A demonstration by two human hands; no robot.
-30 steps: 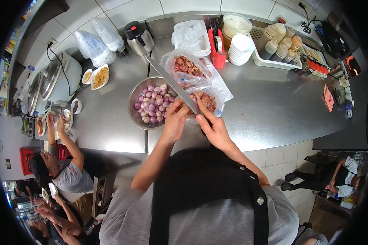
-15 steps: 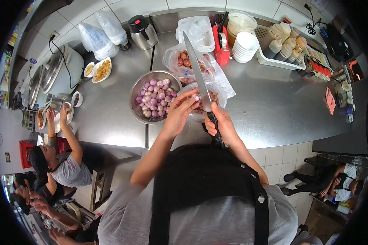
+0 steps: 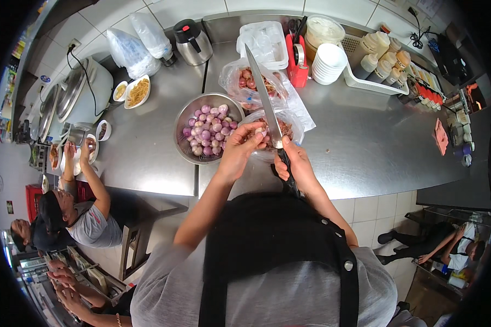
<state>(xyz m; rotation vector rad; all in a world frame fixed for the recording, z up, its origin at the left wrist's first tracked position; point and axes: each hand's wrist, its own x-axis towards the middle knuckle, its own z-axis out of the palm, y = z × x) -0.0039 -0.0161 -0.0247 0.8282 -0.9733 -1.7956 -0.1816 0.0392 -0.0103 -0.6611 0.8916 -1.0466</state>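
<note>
In my left hand (image 3: 239, 150) a small shallot (image 3: 263, 132) is pinched between thumb and fingers. My right hand (image 3: 294, 162) grips the black handle of a long knife (image 3: 264, 90), its blade pointing away from me, the lower blade beside the shallot. Beneath both hands lies an open plastic bag (image 3: 295, 126) of brownish peelings. Left of it stands a steel bowl (image 3: 180, 146) of peeled purple shallots (image 3: 207, 131). Beyond, a clear bag (image 3: 230, 79) holds unpeeled reddish shallots (image 3: 247, 82), partly behind the blade.
On the steel counter (image 3: 365, 141) stand a thermal jug (image 3: 192, 42), a clear plastic container (image 3: 278, 46), a red holder (image 3: 297, 71), stacked white bowls (image 3: 328, 64) and a basket of squeeze bottles (image 3: 368, 84). A co-worker (image 3: 95, 218) works at the left; another person (image 3: 458, 245) is at the right.
My hands and the knife hold nearly the same place, with only slight finger movement at the shallot. At the far left, co-workers have shifted their heads and hands.
</note>
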